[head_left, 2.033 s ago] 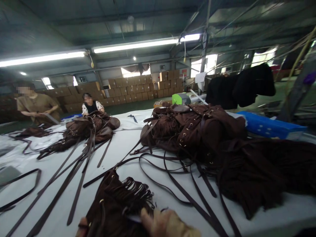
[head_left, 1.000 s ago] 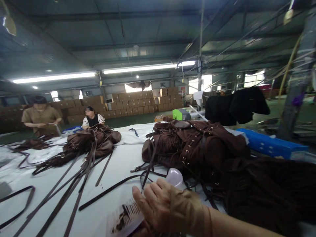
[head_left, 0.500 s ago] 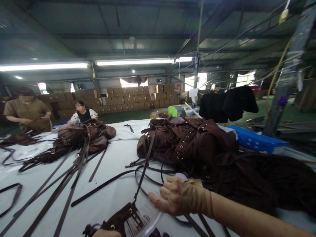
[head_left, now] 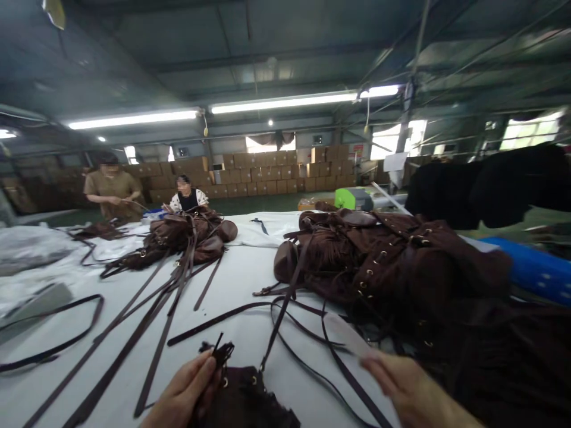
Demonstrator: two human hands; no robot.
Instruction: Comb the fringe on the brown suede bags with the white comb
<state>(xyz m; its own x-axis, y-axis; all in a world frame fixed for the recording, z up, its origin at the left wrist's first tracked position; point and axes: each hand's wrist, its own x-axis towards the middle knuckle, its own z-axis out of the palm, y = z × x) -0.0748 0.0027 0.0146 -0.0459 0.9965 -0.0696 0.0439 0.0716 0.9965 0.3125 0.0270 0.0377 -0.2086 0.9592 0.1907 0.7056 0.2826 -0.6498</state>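
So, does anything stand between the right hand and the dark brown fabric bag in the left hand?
Only narrow dark brown straps lie on the white table between right hand and bag; nothing visible blocks the way.

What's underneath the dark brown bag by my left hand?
White table covering shows beyond the dark brown bag; your left hand pinches dark strands beside it. Whatever lies directly beneath the bag is covered.

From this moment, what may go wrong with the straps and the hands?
The nearest bag has a strap crossing other loose straps, so pulling might tangle them. The right hand holds a blurred pale tool that appears close to them and might catch one. The left hand pinches dark cords, which might slip out.
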